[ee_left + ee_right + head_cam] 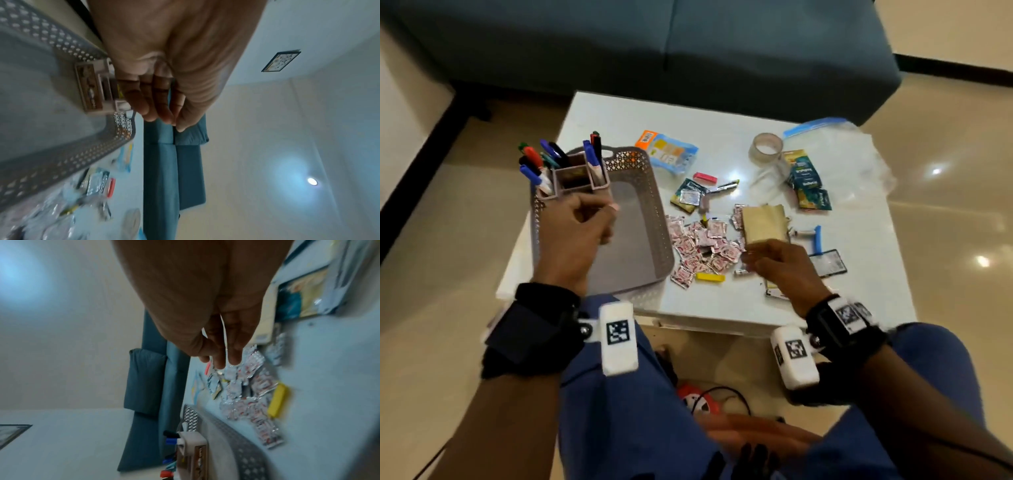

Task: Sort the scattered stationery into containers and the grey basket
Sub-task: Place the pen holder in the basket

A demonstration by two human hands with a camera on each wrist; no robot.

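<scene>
Your left hand (580, 222) hovers loosely curled and empty over the grey basket (650, 240) at centre left. Your right hand (780, 265) reaches relaxed toward the sachets (702, 245) mid-frame, so a hasty sweep could scatter them. The pen holder (571, 180) in the basket holds markers (534, 161).

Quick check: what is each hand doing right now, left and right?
Left hand: fingers loosely curled over the grey basket, holding nothing.
Right hand: fingers relaxed above the sachets, holding nothing visible.
</scene>
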